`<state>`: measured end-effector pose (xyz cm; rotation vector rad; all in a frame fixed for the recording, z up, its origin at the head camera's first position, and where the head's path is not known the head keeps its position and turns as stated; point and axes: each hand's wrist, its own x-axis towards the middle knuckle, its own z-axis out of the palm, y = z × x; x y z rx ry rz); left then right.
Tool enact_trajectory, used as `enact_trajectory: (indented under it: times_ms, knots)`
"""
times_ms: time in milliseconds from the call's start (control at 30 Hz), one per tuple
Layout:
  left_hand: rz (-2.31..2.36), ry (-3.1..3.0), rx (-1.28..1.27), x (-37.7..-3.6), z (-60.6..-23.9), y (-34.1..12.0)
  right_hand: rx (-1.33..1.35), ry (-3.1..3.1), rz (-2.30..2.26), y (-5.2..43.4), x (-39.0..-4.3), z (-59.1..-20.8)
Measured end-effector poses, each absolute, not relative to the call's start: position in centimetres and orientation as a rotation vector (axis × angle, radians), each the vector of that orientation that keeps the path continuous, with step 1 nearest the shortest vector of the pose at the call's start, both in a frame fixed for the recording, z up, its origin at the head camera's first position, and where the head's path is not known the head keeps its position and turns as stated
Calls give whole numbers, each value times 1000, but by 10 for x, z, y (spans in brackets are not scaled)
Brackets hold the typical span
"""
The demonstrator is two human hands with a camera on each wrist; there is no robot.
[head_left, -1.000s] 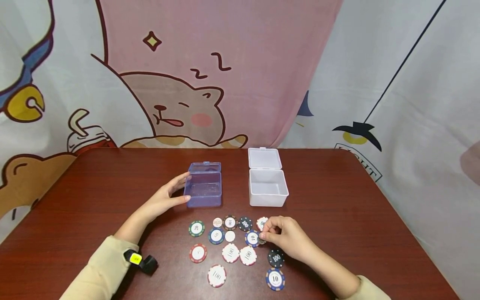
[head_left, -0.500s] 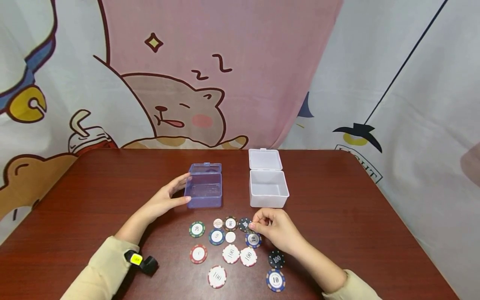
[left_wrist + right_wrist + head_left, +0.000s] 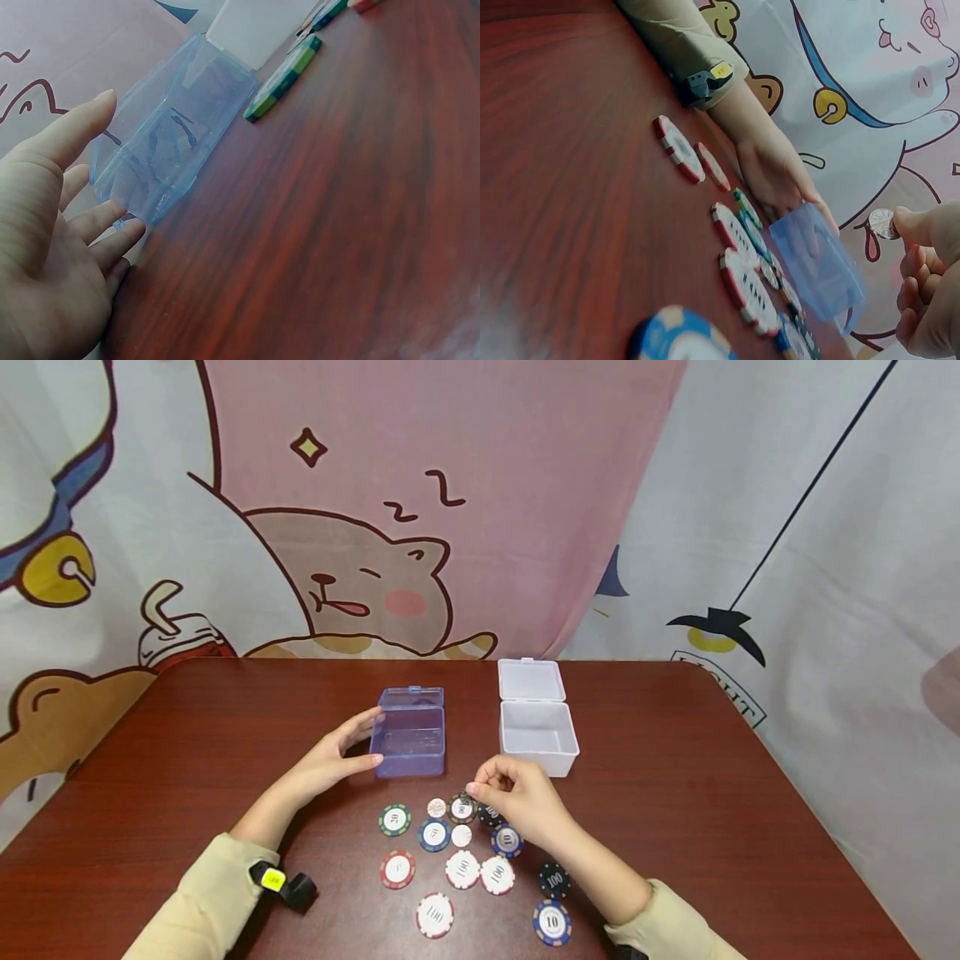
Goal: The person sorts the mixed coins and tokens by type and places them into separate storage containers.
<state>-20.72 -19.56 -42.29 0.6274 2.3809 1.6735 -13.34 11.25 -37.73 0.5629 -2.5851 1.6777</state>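
Observation:
A silver coin (image 3: 883, 223) is pinched between the thumb and forefinger of my right hand (image 3: 521, 802), raised over the poker chips. In the head view the hand is in front of the white box, over a black 100 chip (image 3: 491, 813) and beside a brown-edged chip (image 3: 462, 808). My left hand (image 3: 333, 762) rests at the left side of the open blue see-through box (image 3: 409, 765), its fingers relaxed and spread along it. Two small coins lie among the chips: a coppery coin (image 3: 437, 808) and a pale coin (image 3: 461, 836).
An open white box (image 3: 538, 740) stands right of the blue one. Chips spread in front include a green 20 chip (image 3: 394, 819), a red chip (image 3: 397, 869), a white 100 chip (image 3: 435, 915) and a blue 10 chip (image 3: 552, 922). A patterned curtain (image 3: 480, 527) hangs behind the table.
My right hand has moved left and slightly away from me, lifting the coin from beside the blue 10 chip. My left hand stays at the blue box.

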Motion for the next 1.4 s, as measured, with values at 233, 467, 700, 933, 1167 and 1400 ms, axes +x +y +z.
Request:
enact_trajectory:
  times_ms: [233,467,700,933,1167,1400]
  knots:
    - [1672,2375,620,-206,-423,-195,513,-2547,1726,92,-132,-355]
    - [1666,2375,613,-207,-423,-195,486,-2472,1780,76,-132,-338]
    - [1675,2374,610,-207,-425,-194,457,-2388,1814,64,-160,-371]
    - [1697,2368,625,-208,-427,-195,442,-2335,1785,52,-171,-376]
    - [1687,2373,623,-209,-426,-195,380,-2317,1749,43,-183,-378]
    - [1684,2378,626,-209,-425,-196,290,-2327,1745,37,-195,-379]
